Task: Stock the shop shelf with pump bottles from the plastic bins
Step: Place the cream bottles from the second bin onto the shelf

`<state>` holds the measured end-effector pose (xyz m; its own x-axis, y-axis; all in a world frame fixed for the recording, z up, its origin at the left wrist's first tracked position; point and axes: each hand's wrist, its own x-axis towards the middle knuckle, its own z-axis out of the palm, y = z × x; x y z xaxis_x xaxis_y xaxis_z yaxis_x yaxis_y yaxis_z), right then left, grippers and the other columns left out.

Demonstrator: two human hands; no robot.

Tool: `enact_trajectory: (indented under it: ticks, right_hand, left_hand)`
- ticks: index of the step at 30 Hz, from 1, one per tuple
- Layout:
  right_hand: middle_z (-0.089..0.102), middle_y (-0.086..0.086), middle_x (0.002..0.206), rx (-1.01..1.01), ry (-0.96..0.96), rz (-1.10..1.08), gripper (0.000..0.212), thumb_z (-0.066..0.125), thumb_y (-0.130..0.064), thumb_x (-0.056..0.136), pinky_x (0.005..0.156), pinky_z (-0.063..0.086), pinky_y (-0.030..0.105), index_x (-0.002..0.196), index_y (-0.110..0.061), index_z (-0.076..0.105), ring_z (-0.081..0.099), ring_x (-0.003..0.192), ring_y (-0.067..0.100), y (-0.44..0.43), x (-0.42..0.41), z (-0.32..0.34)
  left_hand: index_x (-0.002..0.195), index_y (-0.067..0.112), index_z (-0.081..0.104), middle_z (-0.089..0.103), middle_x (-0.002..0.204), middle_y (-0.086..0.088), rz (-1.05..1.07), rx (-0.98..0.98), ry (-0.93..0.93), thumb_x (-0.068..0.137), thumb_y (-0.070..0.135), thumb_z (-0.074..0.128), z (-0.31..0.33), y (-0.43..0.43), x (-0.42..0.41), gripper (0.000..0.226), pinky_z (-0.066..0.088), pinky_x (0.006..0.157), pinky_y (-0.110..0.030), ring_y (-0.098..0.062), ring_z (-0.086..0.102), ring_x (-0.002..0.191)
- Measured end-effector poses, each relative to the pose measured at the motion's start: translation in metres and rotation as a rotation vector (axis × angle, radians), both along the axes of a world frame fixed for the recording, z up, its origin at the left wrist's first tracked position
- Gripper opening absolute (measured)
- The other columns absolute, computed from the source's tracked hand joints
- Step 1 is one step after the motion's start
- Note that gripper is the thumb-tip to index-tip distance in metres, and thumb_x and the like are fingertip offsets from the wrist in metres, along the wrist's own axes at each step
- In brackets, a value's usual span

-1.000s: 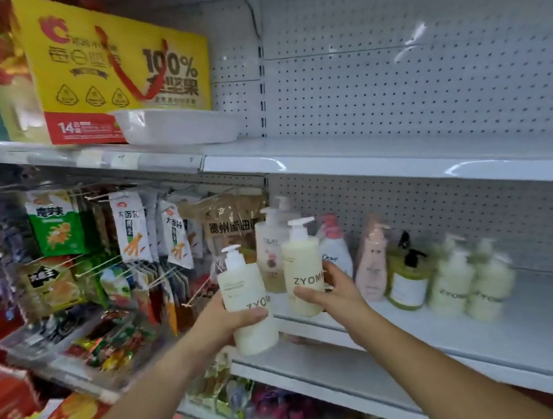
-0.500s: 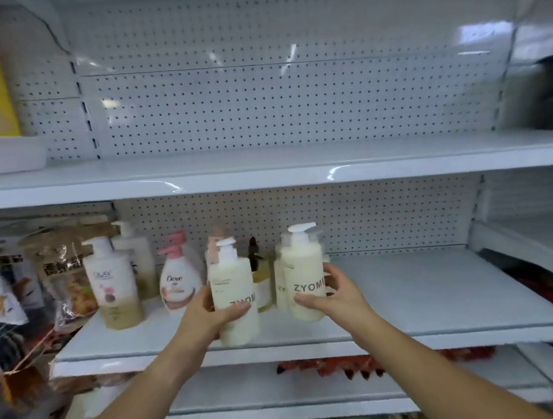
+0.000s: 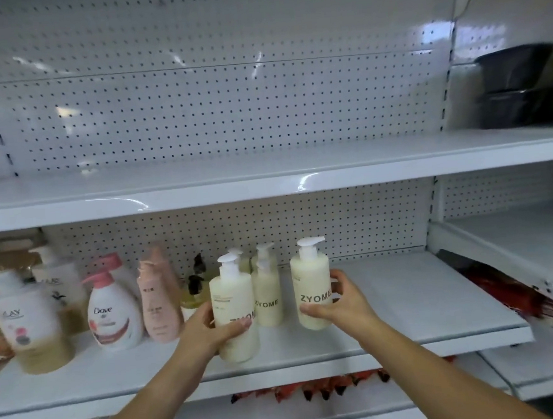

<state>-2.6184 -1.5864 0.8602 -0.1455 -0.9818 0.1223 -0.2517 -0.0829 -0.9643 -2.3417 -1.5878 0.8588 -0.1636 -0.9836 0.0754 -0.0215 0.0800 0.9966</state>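
Setting two bottles down at once is the step in hand, as I judge it; the left hand (image 3: 209, 332) wraps the lower body of the left bottle (image 3: 234, 313), thumb across its front, and the right hand (image 3: 342, 304) clasps the right bottle (image 3: 311, 283) from the side, thumb low in front, fingers curled behind. Both bottles are upright over the shelf (image 3: 410, 304); the left one near the front edge, the right one further in, just beside a row (image 3: 268, 298) of the same make; whether either base touches the board I cannot tell. To do it well, I would land each base flat before loosening the fingers; push the left bottle back into line with the row; turn the lettering to the front; mind the pump spouts, which jut sideways and could catch a neighbour. The shelf runs on to the right, so the right bottle could well start a new file there. The bottles are smooth cream cylinders, plastic by the look, with rounded shoulders and white pumps; tall and narrow, so a nudge may topple them; probably slick in a loose grip. The shelf is glossy white, likely painted metal; the back panel (image 3: 336, 224) is dotted with holes; further left stand a squat Dove bottle (image 3: 111, 320) with a pink pump and a slim pink bottle (image 3: 159, 306).
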Motion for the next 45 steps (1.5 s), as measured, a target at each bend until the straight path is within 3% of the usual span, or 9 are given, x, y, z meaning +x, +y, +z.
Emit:
enact_trajectory:
  ticks: [5,8,16,20,26,31,36,41,45]
  right_hand:
    - [0.058,-0.005,0.121,0.016,0.029,-0.038,0.083,0.094,-0.021,0.062,0.073,0.048,0.019,0.128,-0.027,0.044,0.058,0.102,0.003,-0.033,-0.006,-0.006]
    - [0.057,-0.004,0.122,0.027,0.041,-0.078,0.087,0.095,-0.022,0.061,0.079,0.048,0.025,0.131,-0.026,0.044,0.058,0.108,0.011,-0.057,-0.007,-0.009]
    - [0.059,-0.004,0.123,0.07,0.089,-0.085,0.091,0.096,-0.029,0.054,0.096,0.053,0.043,0.129,-0.029,0.045,0.059,0.111,0.016,-0.111,-0.009,-0.039]
    - [0.058,-0.007,0.12,0.088,0.088,-0.046,0.082,0.095,-0.021,0.06,0.082,0.052,0.03,0.126,-0.029,0.046,0.058,0.104,0.007,-0.134,-0.011,-0.049]
    - [0.057,-0.009,0.112,0.111,0.081,-0.003,0.078,0.094,-0.018,0.062,0.07,0.049,0.022,0.121,-0.029,0.043,0.057,0.095,0.001,-0.163,-0.014,-0.061]
    - [0.055,-0.007,0.115,0.111,0.069,-0.017,0.082,0.094,-0.019,0.062,0.083,0.052,0.033,0.123,-0.031,0.041,0.059,0.102,0.014,-0.181,-0.016,-0.074]
    - [0.055,-0.013,0.108,0.098,0.058,0.002,0.079,0.094,-0.017,0.063,0.082,0.049,0.03,0.121,-0.03,0.041,0.058,0.095,0.008,-0.193,-0.01,-0.082]
    - [0.057,-0.006,0.116,0.099,0.022,0.015,0.082,0.094,-0.019,0.063,0.093,0.053,0.043,0.124,-0.031,0.04,0.06,0.105,0.018,-0.204,-0.003,-0.09]
    - [0.057,-0.007,0.115,0.114,0.026,0.043,0.083,0.094,-0.02,0.063,0.094,0.053,0.044,0.124,-0.033,0.038,0.061,0.102,0.014,-0.208,-0.001,-0.088]
  left_hand:
    - [0.115,0.026,0.064,0.075,0.109,0.005,-0.04,-0.014,0.008,0.034,0.052,0.096,-0.007,-0.028,-0.009,0.091,0.06,0.078,-0.039,-0.017,0.072,0.098]
    - [0.118,0.026,0.063,0.074,0.113,0.003,-0.09,-0.01,0.015,0.047,0.042,0.094,-0.01,-0.043,-0.007,0.079,0.059,0.086,-0.044,-0.019,0.071,0.103]
    - [0.125,0.024,0.06,0.072,0.117,0.0,-0.103,0.013,0.012,0.049,0.04,0.094,-0.017,-0.07,-0.004,0.085,0.055,0.094,-0.047,-0.021,0.069,0.107]
    - [0.124,0.025,0.059,0.073,0.116,0.002,-0.076,0.025,0.003,0.049,0.035,0.094,-0.02,-0.073,-0.009,0.083,0.056,0.089,-0.04,-0.018,0.07,0.105]
    - [0.125,0.024,0.059,0.072,0.117,0.004,-0.02,0.032,-0.042,0.049,0.039,0.094,-0.026,-0.074,-0.016,0.085,0.054,0.096,-0.046,-0.017,0.069,0.107]
    - [0.125,0.026,0.059,0.073,0.116,0.004,0.004,0.032,-0.034,0.05,0.036,0.092,-0.029,-0.069,-0.022,0.082,0.055,0.094,-0.043,-0.017,0.069,0.107]
    - [0.123,0.025,0.059,0.073,0.115,0.003,0.014,0.043,-0.019,0.05,0.029,0.092,-0.033,-0.07,-0.021,0.08,0.056,0.088,-0.036,-0.016,0.069,0.106]
    - [0.123,0.025,0.059,0.073,0.115,0.003,0.028,0.044,0.001,0.047,0.028,0.092,-0.033,-0.072,-0.021,0.083,0.056,0.088,-0.035,-0.015,0.07,0.106]
    - [0.122,0.027,0.059,0.073,0.115,0.006,0.025,0.041,-0.002,0.047,0.027,0.092,-0.032,-0.071,-0.021,0.081,0.057,0.084,-0.03,-0.013,0.07,0.104]
